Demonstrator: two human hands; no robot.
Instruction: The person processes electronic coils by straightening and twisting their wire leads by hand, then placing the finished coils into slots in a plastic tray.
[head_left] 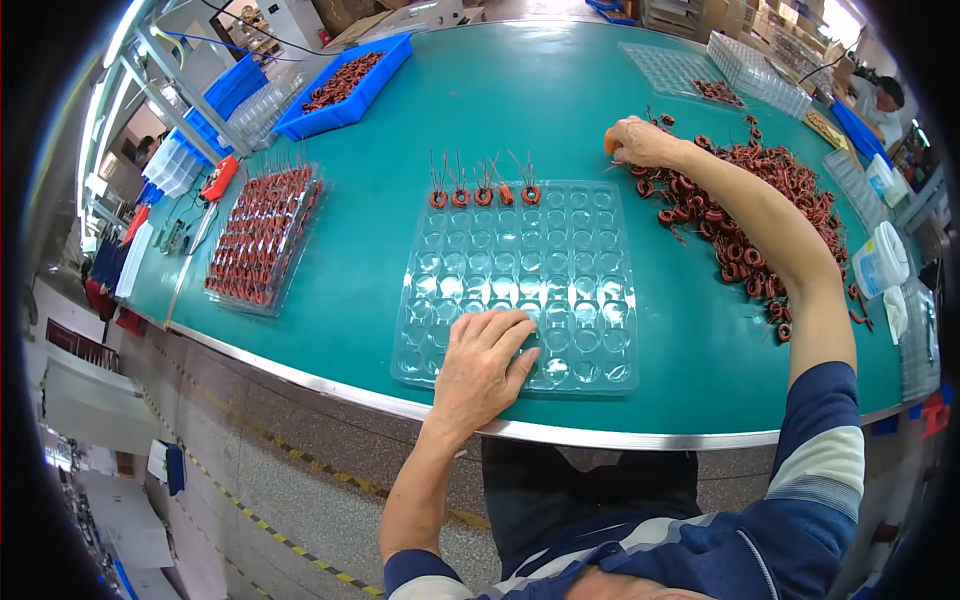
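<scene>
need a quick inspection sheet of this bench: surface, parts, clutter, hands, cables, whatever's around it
surface: green tabletop, pale edge strip along the near side
job's things: clear tray with five red coils in its far row; loose coil pile to its right; well-filled tray to its left; blue bin of coils at far left
clutter: red item beyond the filled tray; white tub at right
grip: left hand rests on the clear tray's near part; right hand at the pile's edge, orange at its fingertips, hold unclear
cables: dark cable overhead, upper left
surroundings: speckled floor; another person at upper right
</scene>
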